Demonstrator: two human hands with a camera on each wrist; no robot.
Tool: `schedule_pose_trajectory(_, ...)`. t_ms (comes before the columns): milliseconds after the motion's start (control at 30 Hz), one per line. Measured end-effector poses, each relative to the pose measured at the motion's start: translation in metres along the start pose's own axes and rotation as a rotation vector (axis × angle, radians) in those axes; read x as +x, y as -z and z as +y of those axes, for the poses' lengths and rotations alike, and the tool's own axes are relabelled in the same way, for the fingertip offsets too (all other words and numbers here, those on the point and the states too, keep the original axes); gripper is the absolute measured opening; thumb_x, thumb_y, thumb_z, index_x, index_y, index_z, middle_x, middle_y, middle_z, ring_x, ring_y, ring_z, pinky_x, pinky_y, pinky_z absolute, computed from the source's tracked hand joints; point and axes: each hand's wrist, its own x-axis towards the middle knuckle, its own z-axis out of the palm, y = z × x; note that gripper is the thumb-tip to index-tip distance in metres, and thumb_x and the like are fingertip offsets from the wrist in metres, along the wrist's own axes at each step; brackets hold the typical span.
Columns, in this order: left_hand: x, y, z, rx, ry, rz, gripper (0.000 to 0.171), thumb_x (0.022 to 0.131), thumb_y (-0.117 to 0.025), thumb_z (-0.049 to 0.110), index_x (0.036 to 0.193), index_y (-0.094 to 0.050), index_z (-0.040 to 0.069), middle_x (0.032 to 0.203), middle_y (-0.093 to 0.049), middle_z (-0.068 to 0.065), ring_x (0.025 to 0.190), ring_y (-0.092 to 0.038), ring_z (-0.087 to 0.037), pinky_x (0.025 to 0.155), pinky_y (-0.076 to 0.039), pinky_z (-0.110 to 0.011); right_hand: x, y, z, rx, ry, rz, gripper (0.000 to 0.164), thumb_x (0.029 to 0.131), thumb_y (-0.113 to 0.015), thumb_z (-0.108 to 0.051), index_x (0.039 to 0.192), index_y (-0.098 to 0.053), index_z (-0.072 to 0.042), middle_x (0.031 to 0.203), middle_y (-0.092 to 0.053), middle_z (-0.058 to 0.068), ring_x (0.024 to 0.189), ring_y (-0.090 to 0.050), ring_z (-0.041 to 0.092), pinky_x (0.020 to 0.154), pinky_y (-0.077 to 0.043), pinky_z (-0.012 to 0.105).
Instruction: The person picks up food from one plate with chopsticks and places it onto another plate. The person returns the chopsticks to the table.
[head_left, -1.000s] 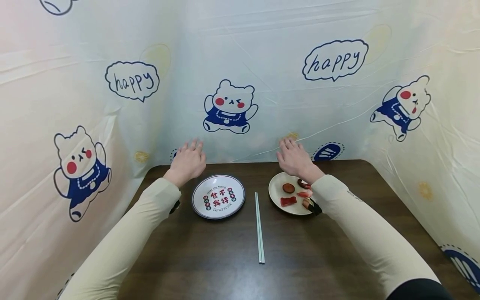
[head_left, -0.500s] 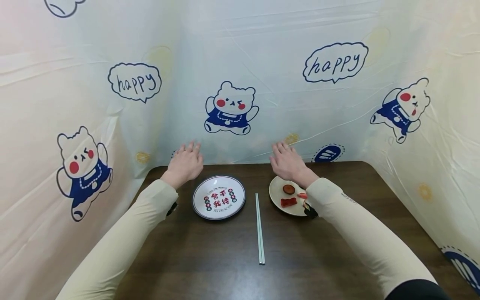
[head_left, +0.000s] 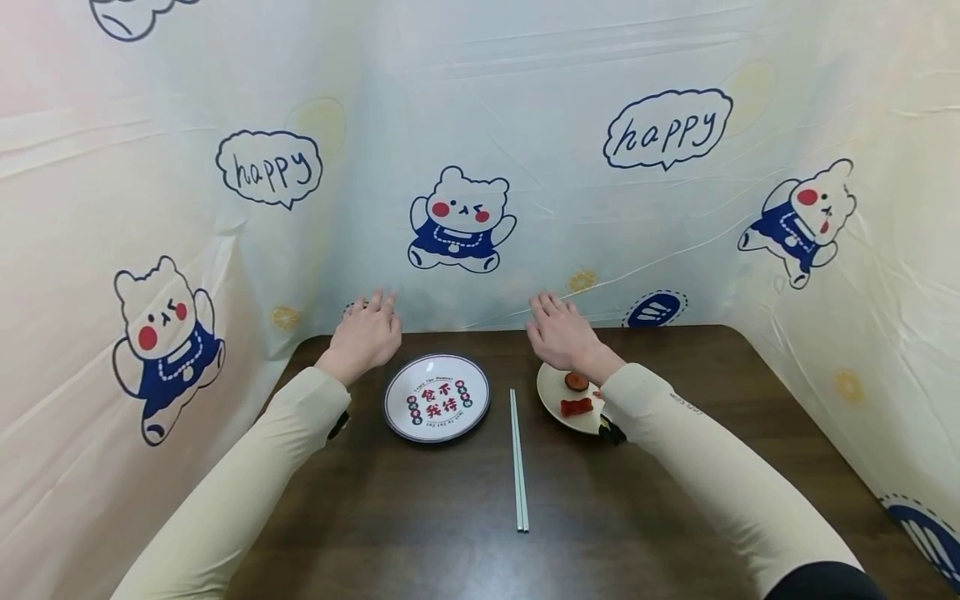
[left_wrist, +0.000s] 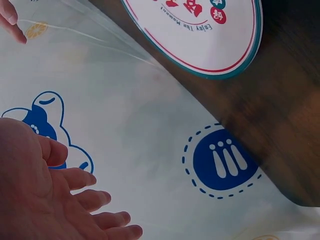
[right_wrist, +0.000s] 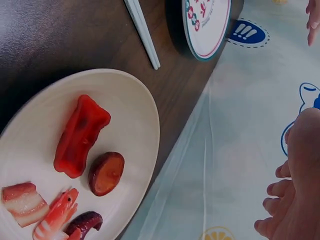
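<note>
My left hand [head_left: 363, 337] hovers beyond the far left of a white plate [head_left: 437, 425] with a dark rim and red characters; it holds nothing, its fingers relaxed. Past the far edge of a cream plate [head_left: 553, 403], my right hand [head_left: 566, 335] is held out, also with nothing in it. In the right wrist view that plate carries a red bone-shaped piece [right_wrist: 81, 137], a round brown slice [right_wrist: 106, 173], a shrimp [right_wrist: 57, 214], a streaky meat slice [right_wrist: 25, 204] and a dark purple curled piece [right_wrist: 86, 224]. Two pale green chopsticks [head_left: 519, 467] lie side by side between the plates.
The dark wooden table [head_left: 420, 533] has rounded far corners. A pale curtain [head_left: 360, 167] printed with bears and "happy" bubbles hangs behind it and along both sides. My right sleeve [head_left: 697, 425] covers part of the cream plate in the head view.
Both hands have shifted slightly left and nearer in the head view, the right one more. The right sleeve now hides more of the cream plate. Plates and chopsticks stay in place.
</note>
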Motion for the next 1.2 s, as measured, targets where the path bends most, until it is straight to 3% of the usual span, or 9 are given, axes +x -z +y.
schedule_pose_trajectory(267, -0.002, -0.002, -0.006, -0.009, -0.015, -0.007, 0.062, 0.112, -0.025, 0.030, 0.164, -0.025, -0.004, 0.169, -0.017, -0.030, 0.152, -0.015, -0.057, 0.125, -0.016, -0.068, -0.001, -0.003, -0.009, 0.003, 0.015, 0.013, 0.064, 0.114, -0.031, -0.035, 0.164, -0.025, 0.003, 0.170, -0.022, 0.024, 0.158, -0.019, 0.040, 0.128, -0.016, 0.060)
schedule_pose_trajectory(933, -0.012, -0.012, -0.017, -0.005, 0.021, -0.028, 0.062, 0.112, -0.029, 0.030, 0.163, -0.027, -0.005, 0.168, -0.021, -0.031, 0.151, -0.021, -0.057, 0.125, -0.016, -0.067, -0.006, -0.006, -0.030, -0.042, 0.067, -0.024, 0.065, 0.114, -0.029, -0.038, 0.165, -0.025, 0.002, 0.170, -0.022, 0.023, 0.159, -0.017, 0.038, 0.129, -0.016, 0.057)
schedule_pose_trajectory(1200, -0.017, -0.018, -0.022, -0.007, 0.026, -0.072, 0.062, 0.112, -0.030, 0.029, 0.161, -0.028, -0.008, 0.166, -0.021, -0.033, 0.151, -0.023, -0.055, 0.125, -0.018, -0.065, -0.008, -0.008, -0.037, -0.031, 0.090, -0.019, 0.065, 0.114, -0.029, -0.039, 0.165, -0.025, 0.001, 0.170, -0.023, 0.023, 0.158, -0.017, 0.038, 0.129, -0.016, 0.058)
